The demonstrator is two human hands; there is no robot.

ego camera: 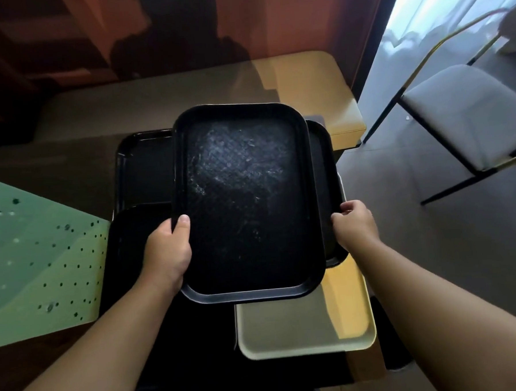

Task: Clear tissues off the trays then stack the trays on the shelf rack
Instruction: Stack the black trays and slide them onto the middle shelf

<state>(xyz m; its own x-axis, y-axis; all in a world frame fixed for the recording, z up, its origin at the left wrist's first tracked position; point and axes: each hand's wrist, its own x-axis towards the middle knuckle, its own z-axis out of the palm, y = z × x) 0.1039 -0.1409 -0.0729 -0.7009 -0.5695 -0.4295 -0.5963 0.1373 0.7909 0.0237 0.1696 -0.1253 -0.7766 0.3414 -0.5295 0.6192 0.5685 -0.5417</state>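
With the left hand (168, 251) and right hand (355, 224) each gripping a long rim, keep the black tray (245, 202) level above the cream tray (305, 324) beneath while carrying.

Tray layout relative to the two hands

The top tray (245, 202) is held between the left hand (167, 254) and the right hand (355, 224), gripped at its left edge and approached at its right edge. A second tray (325, 191) lies directly under it, projecting on the right-hand side, where it is gripped. A third tray (143, 162) is located beyond the left hand, and a fourth tray (305, 324) is positioned below and nearer than the right hand. A perforated panel (42, 260) lies left of the left hand; a chair (467, 115) stands well apart, right of and beyond the right hand.
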